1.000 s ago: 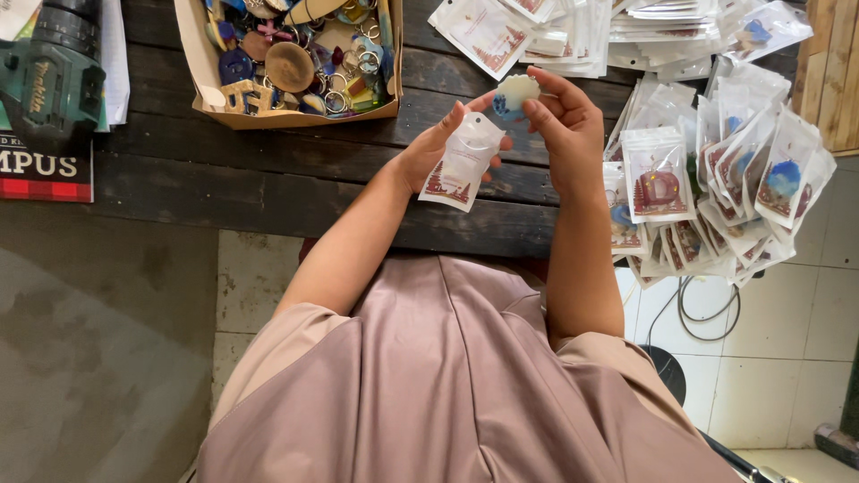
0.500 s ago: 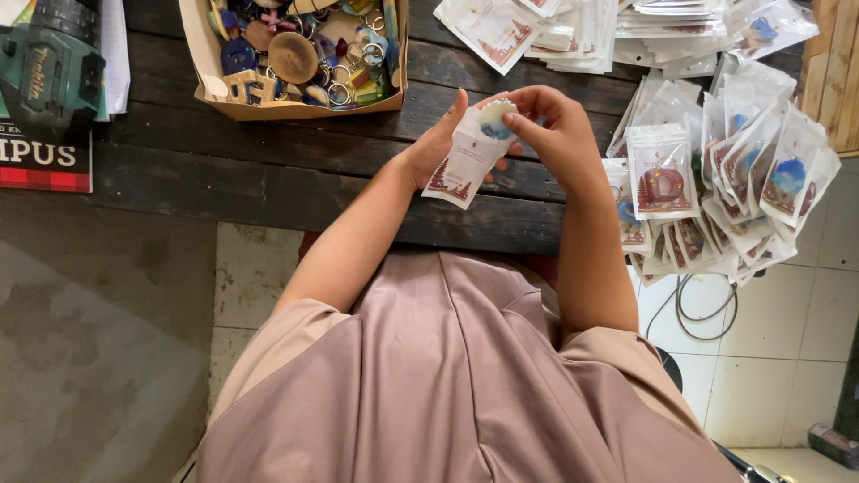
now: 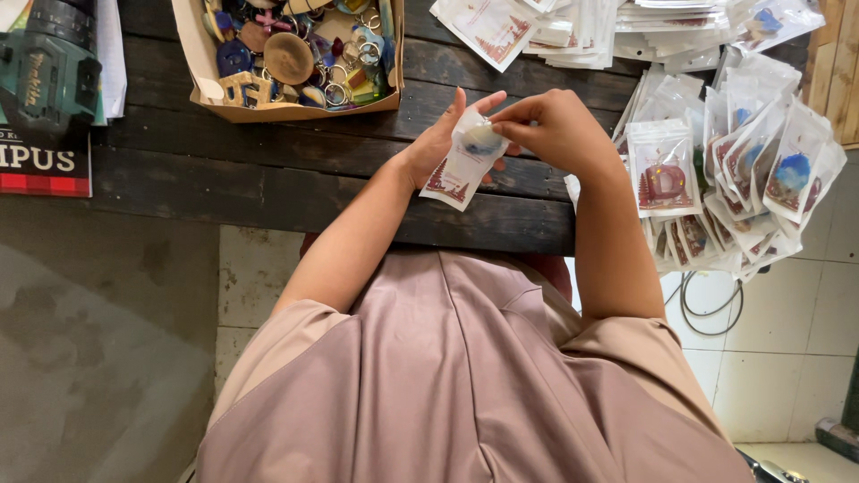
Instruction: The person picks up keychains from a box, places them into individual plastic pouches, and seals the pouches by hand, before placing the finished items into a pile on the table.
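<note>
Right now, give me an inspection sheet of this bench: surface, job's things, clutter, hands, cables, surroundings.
Surface: dark wooden plank table, worn.
Job's things: small clear pouch with a pale blue-white round piece inside it.
Clutter: cardboard box of keyrings and charms; filled pouches heaped on the right; flat pouch stacks at the far edge; teal power tool on the left.
Hands: left hand holds the pouch; right hand pinches its top.
Cables: dark cable looped on the floor.
Surroundings: tiled floor.
</note>
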